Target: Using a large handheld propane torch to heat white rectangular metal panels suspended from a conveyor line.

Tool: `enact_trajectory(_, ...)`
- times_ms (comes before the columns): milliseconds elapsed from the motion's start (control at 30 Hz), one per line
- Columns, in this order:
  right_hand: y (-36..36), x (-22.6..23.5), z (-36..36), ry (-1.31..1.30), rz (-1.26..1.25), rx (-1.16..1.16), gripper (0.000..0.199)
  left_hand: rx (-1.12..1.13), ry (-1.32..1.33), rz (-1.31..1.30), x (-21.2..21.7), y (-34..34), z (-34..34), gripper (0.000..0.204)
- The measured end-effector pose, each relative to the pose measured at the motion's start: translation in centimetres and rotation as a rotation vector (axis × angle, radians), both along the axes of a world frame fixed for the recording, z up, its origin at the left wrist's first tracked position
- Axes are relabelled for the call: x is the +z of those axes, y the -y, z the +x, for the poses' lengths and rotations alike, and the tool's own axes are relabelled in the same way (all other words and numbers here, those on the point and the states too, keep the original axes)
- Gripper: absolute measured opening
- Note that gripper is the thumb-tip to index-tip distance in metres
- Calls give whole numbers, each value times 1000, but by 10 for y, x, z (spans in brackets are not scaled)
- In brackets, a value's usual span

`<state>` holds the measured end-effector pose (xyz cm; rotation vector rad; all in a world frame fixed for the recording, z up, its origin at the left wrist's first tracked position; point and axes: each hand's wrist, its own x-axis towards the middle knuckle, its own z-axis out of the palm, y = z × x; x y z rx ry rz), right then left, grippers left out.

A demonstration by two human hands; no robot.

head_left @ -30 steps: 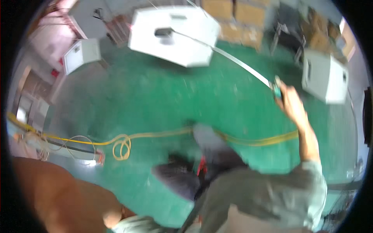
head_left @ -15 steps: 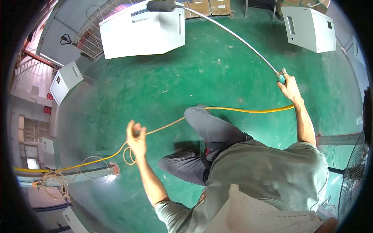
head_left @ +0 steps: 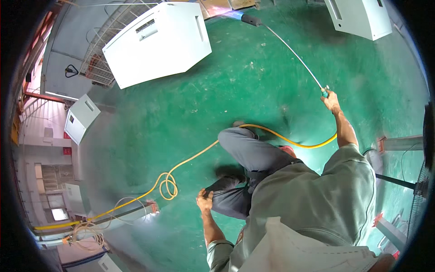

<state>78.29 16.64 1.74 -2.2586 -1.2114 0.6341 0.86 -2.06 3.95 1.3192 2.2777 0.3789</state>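
Green-painted concrete floor (head_left: 181, 118) fills the view, with pale grey metal cabinets standing on it: a large one (head_left: 158, 43) toward the far left edge, another (head_left: 360, 18) at the far right corner, and a smaller one (head_left: 80, 118) along the left edge.

The right hand (head_left: 332, 100) is stretched out ahead and to the right, clenched round the teal grip at the near end of a long thin metal lance with a dark nozzle (head_left: 290, 50). From that hand the lance's long axis runs away and to the left, toward the far edge of the floor, where the dark nozzle (head_left: 250, 19) ends near a bluish glow, between the two larger cabinets. So the working tip lies well apart from the body, far beyond the right hand, and the left hand is much farther from it.

A yellow hose (head_left: 190, 158) trails from below the right arm, across the floor past the bent knee, loops once, and goes on to the near left corner.

The left hand (head_left: 205, 200) is low and close in, closed on the grey trouser leg (head_left: 247, 152) near the knee; it holds no tool.
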Motion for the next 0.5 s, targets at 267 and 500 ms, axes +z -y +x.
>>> enact_trajectory(267, -100, -39, -12, -12, -11, 98, 51, -27, -220, -101, -9, 5, 26, 52)
enact_trajectory(500, -174, -58, -45, -2, 5, 214, 45, -76, -241, -28, -17, 14, 24, 52)
